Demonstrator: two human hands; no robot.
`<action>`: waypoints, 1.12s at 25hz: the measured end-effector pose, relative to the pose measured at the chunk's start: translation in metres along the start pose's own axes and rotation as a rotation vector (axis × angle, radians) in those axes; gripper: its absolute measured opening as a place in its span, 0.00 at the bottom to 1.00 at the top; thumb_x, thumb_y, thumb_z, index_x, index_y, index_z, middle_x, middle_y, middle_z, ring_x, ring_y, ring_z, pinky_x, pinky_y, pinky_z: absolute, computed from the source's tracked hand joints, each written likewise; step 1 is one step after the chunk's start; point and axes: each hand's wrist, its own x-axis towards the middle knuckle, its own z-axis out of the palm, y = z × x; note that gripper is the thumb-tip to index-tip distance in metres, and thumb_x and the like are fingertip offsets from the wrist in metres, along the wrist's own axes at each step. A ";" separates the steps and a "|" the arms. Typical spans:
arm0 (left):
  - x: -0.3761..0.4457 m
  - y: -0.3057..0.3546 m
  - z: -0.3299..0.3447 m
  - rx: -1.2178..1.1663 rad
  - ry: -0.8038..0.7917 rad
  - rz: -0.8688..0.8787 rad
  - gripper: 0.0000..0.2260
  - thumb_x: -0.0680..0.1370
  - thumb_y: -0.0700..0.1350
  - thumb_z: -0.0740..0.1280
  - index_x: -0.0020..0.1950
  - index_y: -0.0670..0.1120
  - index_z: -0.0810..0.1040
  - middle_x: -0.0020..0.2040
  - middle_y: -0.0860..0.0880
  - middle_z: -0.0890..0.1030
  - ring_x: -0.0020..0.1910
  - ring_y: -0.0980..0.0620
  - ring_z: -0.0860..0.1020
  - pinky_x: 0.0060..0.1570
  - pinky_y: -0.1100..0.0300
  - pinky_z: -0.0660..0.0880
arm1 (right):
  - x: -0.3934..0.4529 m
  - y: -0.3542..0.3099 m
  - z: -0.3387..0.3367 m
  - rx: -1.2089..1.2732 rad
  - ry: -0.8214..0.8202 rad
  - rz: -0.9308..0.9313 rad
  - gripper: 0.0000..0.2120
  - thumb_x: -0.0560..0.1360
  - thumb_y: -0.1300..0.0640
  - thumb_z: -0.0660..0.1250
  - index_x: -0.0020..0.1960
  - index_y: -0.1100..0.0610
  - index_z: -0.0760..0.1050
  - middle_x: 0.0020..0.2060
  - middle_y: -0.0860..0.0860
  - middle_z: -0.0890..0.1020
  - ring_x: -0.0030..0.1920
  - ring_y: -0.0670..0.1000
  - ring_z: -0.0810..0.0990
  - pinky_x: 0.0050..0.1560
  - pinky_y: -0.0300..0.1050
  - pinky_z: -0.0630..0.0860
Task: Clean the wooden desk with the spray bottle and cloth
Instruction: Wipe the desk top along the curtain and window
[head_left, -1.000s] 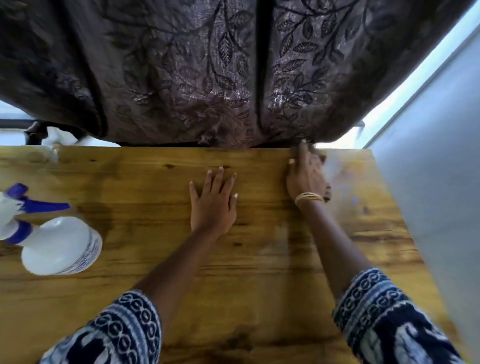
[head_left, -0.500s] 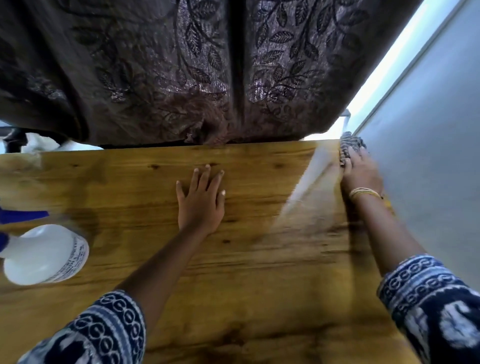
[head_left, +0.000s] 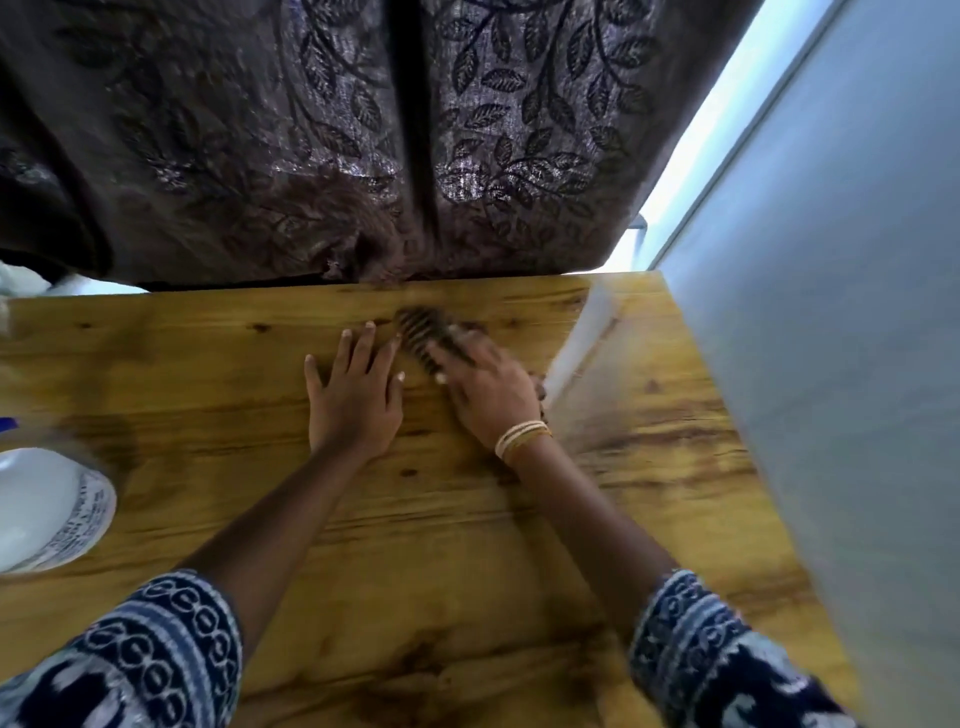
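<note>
Your striped cloth (head_left: 423, 338) sits at the far middle of the bench (head_left: 467, 545), pressed flat under your right hand (head_left: 488, 397), fingers spread over it, blurred mid-wipe. Your left hand (head_left: 353, 400) lies open and empty just beside it. The spray bottle (head_left: 49, 506) lies parked at the left edge, so spraying looks done, while the near half probably needs wiping.

A single head-worn camera looks steeply down and forward over the desk (head_left: 467, 571) (wide-angle, edges bowed), close above both forearms. Beyond the left hand (head_left: 353, 400) and right hand (head_left: 488, 400) hangs a leaf-patterned curtain (head_left: 363, 145); a pale wall (head_left: 831, 312) fills the side past the right hand.
</note>
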 end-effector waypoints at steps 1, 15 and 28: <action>-0.001 0.000 0.000 0.009 0.001 -0.002 0.22 0.82 0.55 0.52 0.75 0.51 0.63 0.80 0.49 0.55 0.79 0.47 0.51 0.71 0.33 0.52 | -0.005 0.005 0.000 0.026 -0.085 -0.207 0.20 0.79 0.47 0.56 0.71 0.44 0.69 0.72 0.49 0.69 0.69 0.54 0.70 0.66 0.50 0.69; 0.000 0.000 0.001 0.029 -0.019 -0.001 0.23 0.82 0.56 0.49 0.78 0.57 0.55 0.80 0.51 0.53 0.79 0.48 0.49 0.72 0.34 0.51 | 0.017 0.096 -0.027 -0.037 0.156 0.872 0.25 0.76 0.54 0.57 0.73 0.55 0.65 0.72 0.59 0.65 0.70 0.62 0.64 0.68 0.57 0.65; 0.000 0.001 -0.002 -0.016 0.002 -0.001 0.22 0.82 0.56 0.50 0.77 0.56 0.59 0.80 0.50 0.54 0.79 0.48 0.50 0.73 0.34 0.49 | -0.057 0.175 -0.042 -0.106 0.095 0.851 0.23 0.80 0.51 0.54 0.74 0.53 0.64 0.74 0.57 0.63 0.73 0.61 0.62 0.72 0.56 0.61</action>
